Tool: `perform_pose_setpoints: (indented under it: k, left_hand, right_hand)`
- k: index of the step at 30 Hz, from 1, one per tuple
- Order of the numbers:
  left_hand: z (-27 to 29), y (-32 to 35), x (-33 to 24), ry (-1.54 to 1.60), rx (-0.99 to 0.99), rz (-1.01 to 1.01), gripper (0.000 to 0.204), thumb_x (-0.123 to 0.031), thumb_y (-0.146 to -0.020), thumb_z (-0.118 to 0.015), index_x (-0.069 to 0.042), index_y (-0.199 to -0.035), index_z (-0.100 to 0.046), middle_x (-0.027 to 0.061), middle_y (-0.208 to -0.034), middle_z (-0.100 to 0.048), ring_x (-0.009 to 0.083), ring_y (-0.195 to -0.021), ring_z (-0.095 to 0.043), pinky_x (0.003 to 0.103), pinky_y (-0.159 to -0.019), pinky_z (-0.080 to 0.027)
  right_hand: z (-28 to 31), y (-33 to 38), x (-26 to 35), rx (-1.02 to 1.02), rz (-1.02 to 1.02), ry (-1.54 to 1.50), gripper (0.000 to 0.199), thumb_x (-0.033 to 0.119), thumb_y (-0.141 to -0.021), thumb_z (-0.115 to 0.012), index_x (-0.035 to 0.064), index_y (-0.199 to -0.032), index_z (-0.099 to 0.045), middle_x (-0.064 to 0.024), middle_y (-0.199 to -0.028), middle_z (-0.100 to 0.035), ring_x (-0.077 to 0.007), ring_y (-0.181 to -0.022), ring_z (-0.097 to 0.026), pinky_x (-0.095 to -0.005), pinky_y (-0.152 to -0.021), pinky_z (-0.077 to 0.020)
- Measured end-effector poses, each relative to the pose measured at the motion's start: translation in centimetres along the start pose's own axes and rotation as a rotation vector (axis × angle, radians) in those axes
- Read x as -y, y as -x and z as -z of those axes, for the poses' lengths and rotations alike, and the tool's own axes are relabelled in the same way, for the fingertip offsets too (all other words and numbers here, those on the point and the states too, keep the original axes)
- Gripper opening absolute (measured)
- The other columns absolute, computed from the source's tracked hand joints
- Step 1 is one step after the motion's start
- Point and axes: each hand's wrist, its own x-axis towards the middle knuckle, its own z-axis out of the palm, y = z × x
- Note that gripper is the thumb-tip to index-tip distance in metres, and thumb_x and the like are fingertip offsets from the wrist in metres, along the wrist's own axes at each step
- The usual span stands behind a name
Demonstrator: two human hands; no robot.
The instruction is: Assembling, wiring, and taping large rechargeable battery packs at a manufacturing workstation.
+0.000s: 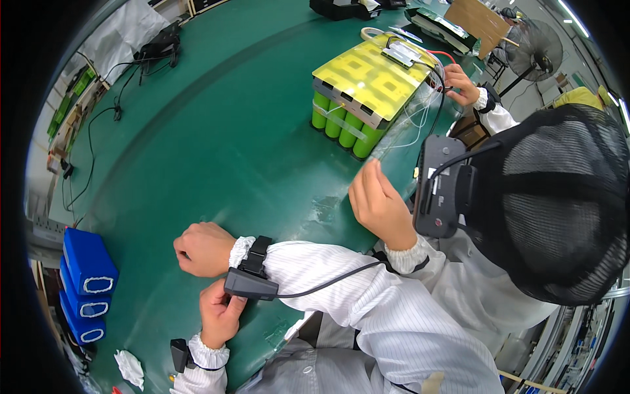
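My right hand is a closed fist resting on the green table mat, with nothing in it. A black wrist device with a cable is strapped over its white striped sleeve. My left hand comes up from the lower edge and pinches the lower side of that device. A second black device sits on my left wrist.
A co-worker in a black mesh cap and a head-worn device sits at the right, one hand raised and the other at the wires of a battery pack of green cells under a yellow sheet. Blue packs are stacked at the left, with crumpled tissue below them.
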Motion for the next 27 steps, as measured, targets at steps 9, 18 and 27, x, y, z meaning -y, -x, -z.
perform_pose_setpoints:
  k: [9, 18, 27]
  left_hand:
    - [0.24, 0.14, 0.33, -0.022, 0.002, 0.005, 0.019, -0.018, -0.093, -0.064, 0.0, -0.087, -0.062, -0.0005, -0.071, -0.057, 0.0065, -0.058, -0.047, 0.023, -0.052, -0.037]
    - [0.14, 0.1, 0.24, -0.029, -0.001, 0.01, 0.019, -0.018, -0.093, -0.064, -0.001, -0.085, -0.062, -0.0008, -0.07, -0.057, 0.0064, -0.057, -0.047, 0.023, -0.052, -0.037]
    - [0.01, 0.21, 0.31, 0.007, -0.018, 0.036, 0.018, -0.019, -0.093, -0.064, -0.002, -0.087, -0.062, -0.001, -0.07, -0.058, 0.006, -0.057, -0.048, 0.022, -0.051, -0.037]
  right_hand:
    - [-0.17, -0.11, -0.13, 0.009, -0.014, 0.006, 0.013, 0.012, -0.075, -0.058, 0.002, -0.068, -0.065, -0.0139, -0.064, -0.064, -0.0348, -0.059, -0.061, -0.045, -0.059, -0.0496]
    - [-0.42, -0.2, -0.33, 0.0, -0.02, 0.023, 0.012, 0.011, -0.073, -0.058, 0.002, -0.068, -0.065, -0.0141, -0.062, -0.064, -0.0346, -0.058, -0.061, -0.0453, -0.058, -0.0495]
    - [-0.35, -0.18, -0.41, -0.024, 0.007, -0.001, 0.013, 0.01, -0.073, -0.057, 0.0022, -0.066, -0.064, -0.0139, -0.06, -0.063, -0.0349, -0.055, -0.059, -0.045, -0.055, -0.0487]
